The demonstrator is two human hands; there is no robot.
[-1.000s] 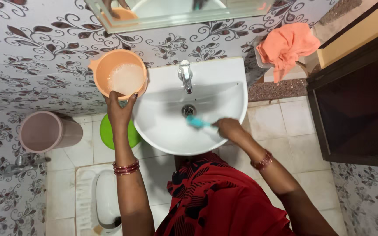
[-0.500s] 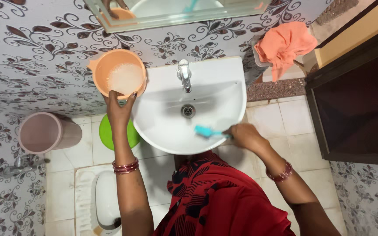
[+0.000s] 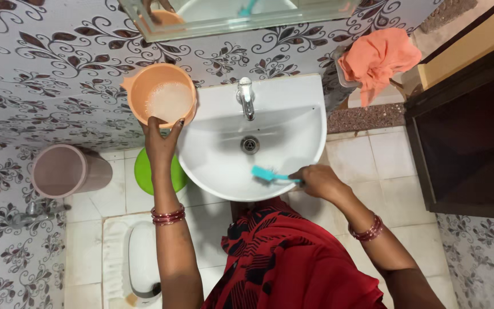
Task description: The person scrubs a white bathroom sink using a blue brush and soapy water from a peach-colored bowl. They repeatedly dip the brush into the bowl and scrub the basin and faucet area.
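Observation:
My left hand (image 3: 160,139) grips the near rim of an orange plastic mug (image 3: 162,95) with foamy water in it, held beside the left edge of the white wash basin (image 3: 299,111). My right hand (image 3: 317,179) holds a teal brush (image 3: 265,174) by its handle. The bristle head lies against the inner front wall of the basin, below the drain (image 3: 250,144). A chrome tap (image 3: 246,97) stands at the back of the basin.
A pink bucket (image 3: 64,170) stands on the tiled floor at the left, a green lid or bowl (image 3: 144,172) under the basin's left side. A white squat toilet (image 3: 138,260) lies below. An orange cloth (image 3: 377,57) hangs at the right beside a dark wooden door (image 3: 470,131). A mirror (image 3: 241,14) is above.
My right hand has drawn the brush from the basin's middle near the drain toward the front rim and to the right. The mug in my left hand stays in place.

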